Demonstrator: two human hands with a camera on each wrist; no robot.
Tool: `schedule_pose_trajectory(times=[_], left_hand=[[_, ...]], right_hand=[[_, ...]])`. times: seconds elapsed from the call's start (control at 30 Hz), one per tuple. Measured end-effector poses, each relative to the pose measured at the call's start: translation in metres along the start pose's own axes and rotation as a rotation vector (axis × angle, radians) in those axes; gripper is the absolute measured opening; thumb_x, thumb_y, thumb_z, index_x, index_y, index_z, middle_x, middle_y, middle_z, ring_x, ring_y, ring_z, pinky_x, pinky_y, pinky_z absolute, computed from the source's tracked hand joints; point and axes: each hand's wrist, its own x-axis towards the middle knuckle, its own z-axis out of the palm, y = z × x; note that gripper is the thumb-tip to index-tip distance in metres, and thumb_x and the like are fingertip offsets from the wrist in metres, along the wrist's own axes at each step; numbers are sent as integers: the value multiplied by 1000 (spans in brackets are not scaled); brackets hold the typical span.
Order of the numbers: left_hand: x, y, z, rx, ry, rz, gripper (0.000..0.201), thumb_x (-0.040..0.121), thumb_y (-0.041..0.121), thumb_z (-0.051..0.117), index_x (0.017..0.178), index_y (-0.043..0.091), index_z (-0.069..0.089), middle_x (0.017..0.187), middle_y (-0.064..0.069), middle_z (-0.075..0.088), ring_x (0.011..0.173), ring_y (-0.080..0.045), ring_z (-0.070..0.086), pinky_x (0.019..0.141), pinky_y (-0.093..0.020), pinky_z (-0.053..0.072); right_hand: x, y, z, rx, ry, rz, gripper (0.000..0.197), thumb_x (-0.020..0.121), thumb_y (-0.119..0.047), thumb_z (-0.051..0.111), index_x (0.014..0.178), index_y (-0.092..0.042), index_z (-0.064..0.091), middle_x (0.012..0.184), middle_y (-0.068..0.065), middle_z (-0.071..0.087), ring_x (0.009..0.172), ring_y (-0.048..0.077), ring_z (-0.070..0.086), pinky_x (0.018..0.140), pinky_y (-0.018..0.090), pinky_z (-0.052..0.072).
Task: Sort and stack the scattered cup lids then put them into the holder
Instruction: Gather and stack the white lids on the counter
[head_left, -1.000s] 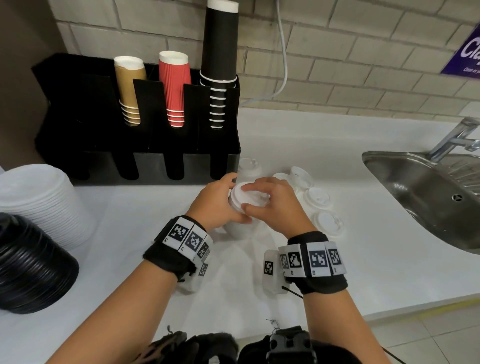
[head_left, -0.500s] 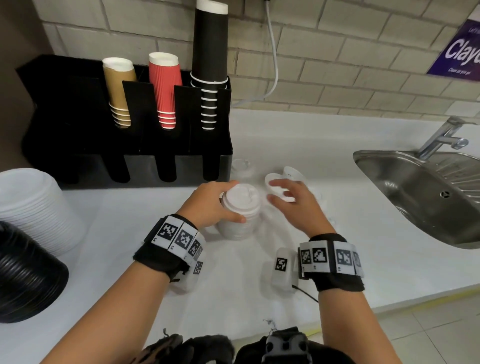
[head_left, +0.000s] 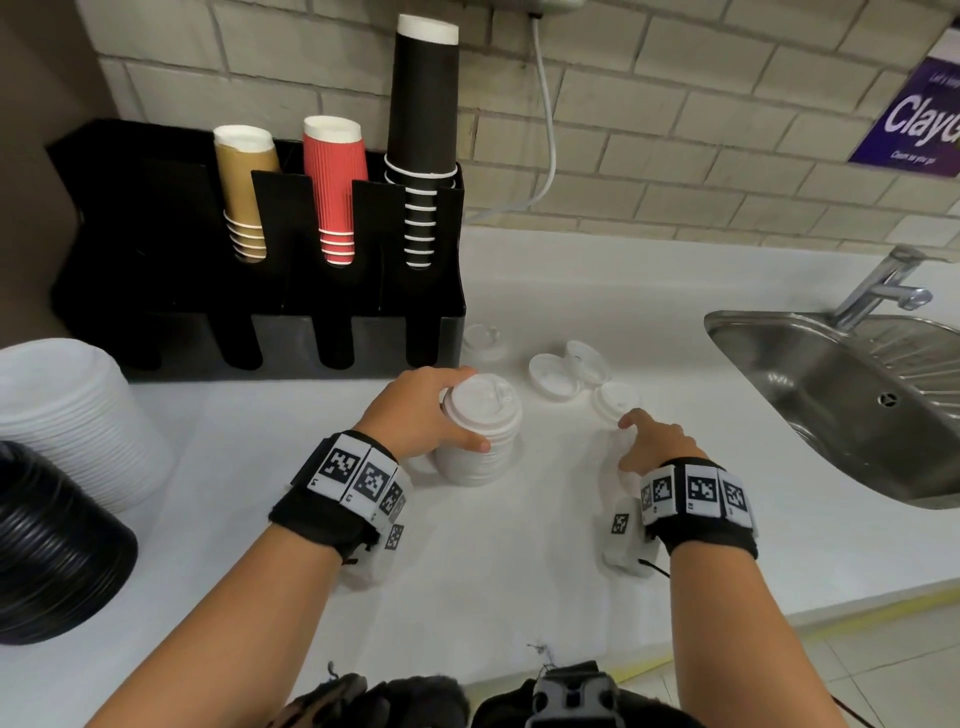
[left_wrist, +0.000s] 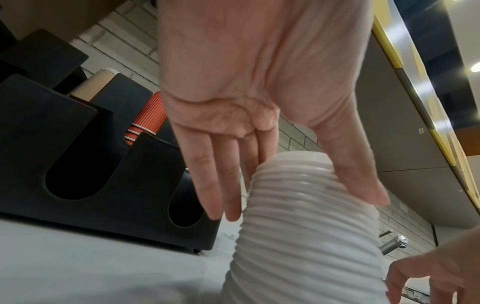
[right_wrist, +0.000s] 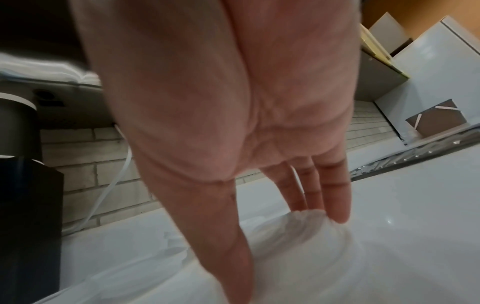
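Already, from my head view, my left hand (head_left: 431, 410) wraps the lid stack (head_left: 480, 436) just right of the black holder (head_left: 260, 291); gripped high, it could topple. My right hand (head_left: 657, 447) reaches a loose lid (head_left: 615, 399) further right. A purple sign (head_left: 914, 119) reads "Clay…", cut off.

Left wrist: thumb and fingers (left_wrist: 213, 181) clasp the ribbed stack.

Right wrist: straight fingertips (right_wrist: 337, 207) touch a blurred lid (right_wrist: 298, 257); it may skid.

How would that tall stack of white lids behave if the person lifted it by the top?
The stack of white lids is probably light, being thin plastic. The lids look only nested, so lifting the top might pull off just a few. It stands tall on a narrow base and leans slightly, so a push could tip it; the left hand grips its upper part.
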Motion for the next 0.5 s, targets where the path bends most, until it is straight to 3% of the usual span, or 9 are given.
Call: schedule_pose_trajectory(times=[0.17, 0.27, 0.37, 0.5], left_hand=[[1, -3, 2, 10, 17, -13, 72, 59, 30, 92, 124, 35, 61, 126, 10, 63, 118, -18, 56, 102, -45, 46], [0, -3, 4, 19, 35, -1, 74, 58, 29, 93, 125, 31, 61, 129, 9, 56, 118, -17, 54, 105, -45, 43], [-1, -2, 4, 23, 35, 14, 80, 58, 27, 93, 130, 25, 59, 124, 10, 50, 114, -16, 53, 104, -42, 43], [-3, -1, 4, 31, 54, 45, 77, 58, 28, 93, 127, 28, 60, 108, 11, 55, 105, -16, 58, 96, -42, 49]], right_hand=[[-7, -3, -11, 47, 50, -82, 47, 91, -28, 55, 135, -29, 38, 131, 15, 40, 124, 35, 40, 92, 41, 39], [-21, -19, -16, 360, 76, -426, 43, 90, -32, 60, 130, -33, 44, 129, 10, 45, 119, 28, 47, 96, 36, 42], [-45, -46, -11, 672, 122, -747, 37, 88, -27, 64, 120, -42, 53, 124, -8, 51, 112, 7, 51, 83, 14, 42], [-58, -69, 4, 666, 184, -884, 39, 83, -26, 71, 116, -42, 59, 120, -8, 53, 111, 2, 50, 90, 19, 41]])
